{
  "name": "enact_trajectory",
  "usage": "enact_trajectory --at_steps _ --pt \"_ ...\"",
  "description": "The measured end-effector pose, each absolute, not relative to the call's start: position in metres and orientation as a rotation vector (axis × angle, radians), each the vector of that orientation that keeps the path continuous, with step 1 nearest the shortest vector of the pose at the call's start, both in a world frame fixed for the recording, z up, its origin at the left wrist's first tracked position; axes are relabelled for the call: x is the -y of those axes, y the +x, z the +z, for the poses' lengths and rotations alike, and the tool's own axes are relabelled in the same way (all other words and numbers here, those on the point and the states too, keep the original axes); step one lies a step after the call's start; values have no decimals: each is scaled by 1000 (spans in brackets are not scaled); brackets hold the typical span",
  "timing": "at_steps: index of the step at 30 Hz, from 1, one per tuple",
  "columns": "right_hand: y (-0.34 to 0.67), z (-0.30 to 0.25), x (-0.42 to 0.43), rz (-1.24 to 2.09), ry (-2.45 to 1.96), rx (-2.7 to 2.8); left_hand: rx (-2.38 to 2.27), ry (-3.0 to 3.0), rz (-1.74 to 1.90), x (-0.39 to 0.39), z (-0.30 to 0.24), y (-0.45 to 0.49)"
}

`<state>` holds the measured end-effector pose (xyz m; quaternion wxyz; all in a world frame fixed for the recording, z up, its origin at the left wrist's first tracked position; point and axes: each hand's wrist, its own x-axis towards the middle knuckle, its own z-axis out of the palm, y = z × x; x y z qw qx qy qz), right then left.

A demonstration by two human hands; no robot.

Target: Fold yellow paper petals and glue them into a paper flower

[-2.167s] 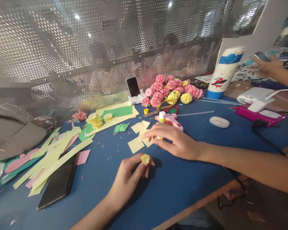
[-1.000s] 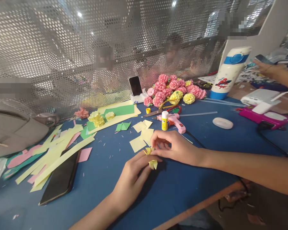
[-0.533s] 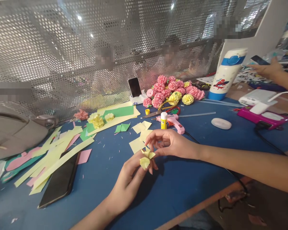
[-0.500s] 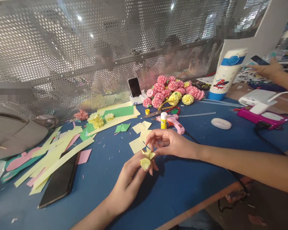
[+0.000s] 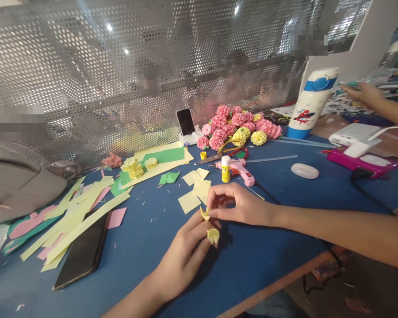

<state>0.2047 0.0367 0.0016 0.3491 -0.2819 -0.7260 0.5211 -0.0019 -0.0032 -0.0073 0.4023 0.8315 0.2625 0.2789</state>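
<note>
Fingers cover much of both paper pieces, so their creases are hard to read. The left hand (image 5: 185, 254) pinches a small, fan-like yellow paper fold (image 5: 213, 235). The right hand (image 5: 240, 205) pinches a second yellow fold (image 5: 205, 213) just above it, over the near middle of the blue desk (image 5: 142, 251).

No lettering reads clearly anywhere right now. The white-and-blue bottle (image 5: 310, 104) at the upper right carries a red printed cartoon figure but no legible words. The yellow label on the glue stick (image 5: 225, 169), mid-frame, is too small to make out.
</note>
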Motion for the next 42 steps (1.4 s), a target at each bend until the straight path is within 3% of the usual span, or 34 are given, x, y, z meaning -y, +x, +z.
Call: enact_trajectory --at_steps 9,27,42 --pt "201 5 -30 1171 -796 1972 -725 2134 651 6 -11 -2" --pt "207 0 -30 489 -363 2051 -658 2059 739 5 -11 -2" --pt "202 5 -32 1326 -740 1829 -708 2205 726 7 -13 -3"
